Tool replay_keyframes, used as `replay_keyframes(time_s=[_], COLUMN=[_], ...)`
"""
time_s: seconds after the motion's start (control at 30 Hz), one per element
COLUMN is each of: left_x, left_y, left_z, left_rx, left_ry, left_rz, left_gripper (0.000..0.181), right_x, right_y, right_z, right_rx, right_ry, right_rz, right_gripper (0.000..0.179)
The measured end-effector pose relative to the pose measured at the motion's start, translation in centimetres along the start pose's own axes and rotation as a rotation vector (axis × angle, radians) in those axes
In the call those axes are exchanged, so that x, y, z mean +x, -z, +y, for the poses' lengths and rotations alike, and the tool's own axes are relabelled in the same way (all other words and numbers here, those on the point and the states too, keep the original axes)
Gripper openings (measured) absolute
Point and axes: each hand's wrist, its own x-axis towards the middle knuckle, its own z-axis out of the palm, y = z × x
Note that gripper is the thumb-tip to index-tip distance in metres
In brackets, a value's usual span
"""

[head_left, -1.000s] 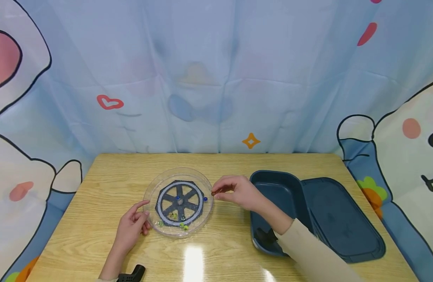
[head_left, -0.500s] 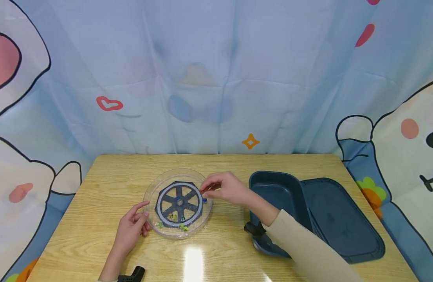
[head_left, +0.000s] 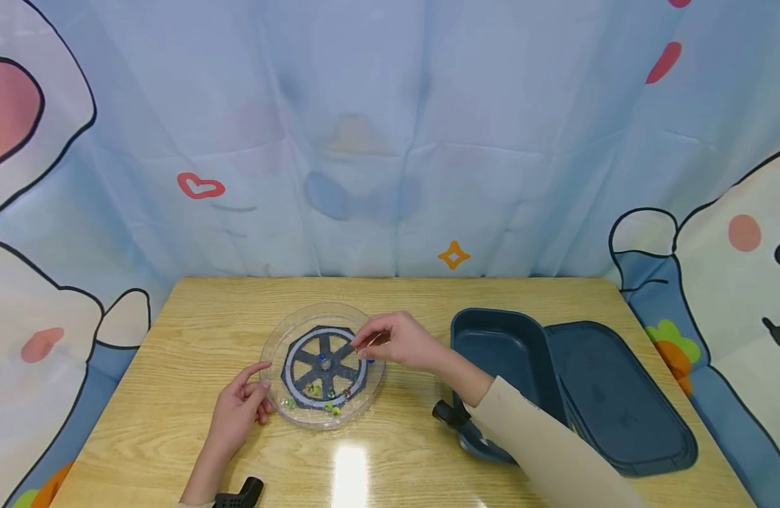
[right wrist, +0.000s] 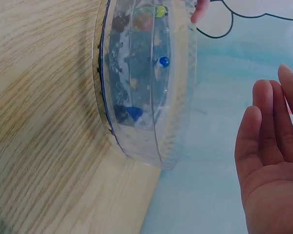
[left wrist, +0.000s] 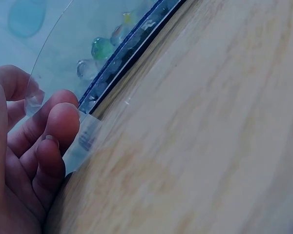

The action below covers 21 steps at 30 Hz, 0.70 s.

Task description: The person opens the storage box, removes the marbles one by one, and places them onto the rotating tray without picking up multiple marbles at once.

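A clear round dish (head_left: 323,426) stands on the table, with a dark spoked wheel shape (head_left: 325,363) visible through it. Yellow-green marbles (head_left: 332,409), a blue marble (right wrist: 164,62) and a reddish-brown marble (head_left: 347,392) are among several small marbles in it. At the dish's left edge, my left hand (head_left: 238,409) holds the rim between thumb and fingers; the left wrist view shows the curled fingers (left wrist: 63,122) against the clear wall. My right hand (head_left: 399,346) hovers over the dish's right side, its fingers loosely bent. Nothing shows between them in the right wrist view.
A deep dark-blue bin (head_left: 501,331) stands on the right under my right forearm; its inside is partly hidden. Beside it lies a flat dark-blue lid (head_left: 618,402). The wooden table (head_left: 225,303) ends at a patterned light-blue curtain (head_left: 364,141).
My right hand has moved left from the dish's rim to above it and let go of a reddish marble, and a reddish-brown one now shows in the dish. The left hand stays at the rim.
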Motion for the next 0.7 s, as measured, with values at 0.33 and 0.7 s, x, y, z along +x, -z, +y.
replay_keyframes(time_s=[0.33, 0.7], left_x=[-0.2, -0.6], left_y=[1.1, 1.8], left_z=[0.3, 2.1], left_rx=[0.011, 0.114], left_ry=[0.052, 0.114], left_rz=[-0.020, -0.069], left_gripper=[0.035, 0.036], right_x=[-0.6, -4.6], right_y=[0.7, 3.4], right_z=[-0.7, -1.1], right_rx=[0.005, -0.072], right_ry=[0.033, 0.015], right_rz=[0.029, 0.136], right_gripper=[0.015, 0.014])
